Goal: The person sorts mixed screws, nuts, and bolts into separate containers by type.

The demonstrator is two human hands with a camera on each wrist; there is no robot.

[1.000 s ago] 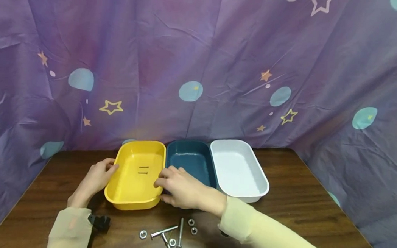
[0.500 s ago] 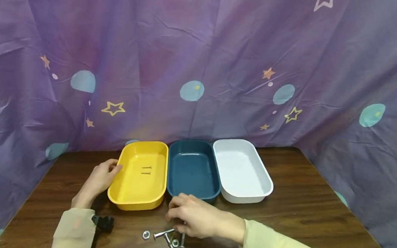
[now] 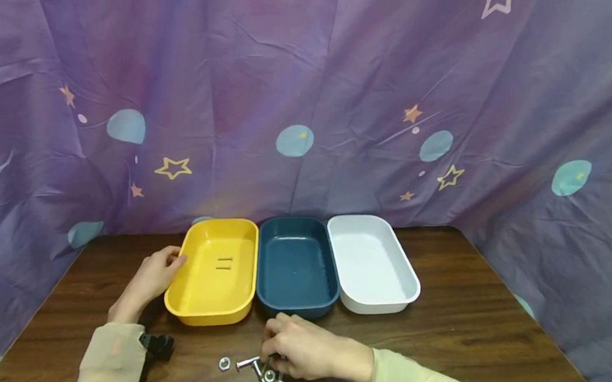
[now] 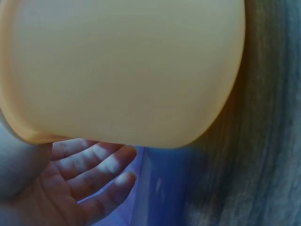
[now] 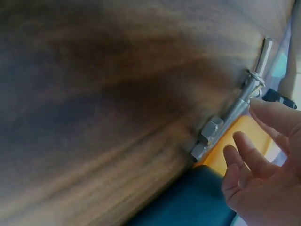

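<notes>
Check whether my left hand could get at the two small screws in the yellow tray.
Probably yes: your left hand is at the rim of the yellow tray, nothing covers the two small screws, and only that rim stands between.

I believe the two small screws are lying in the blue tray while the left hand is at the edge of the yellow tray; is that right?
Not quite: the two small screws lie in the yellow tray, as the head view shows. The left hand is indeed at that tray's edge.
</notes>
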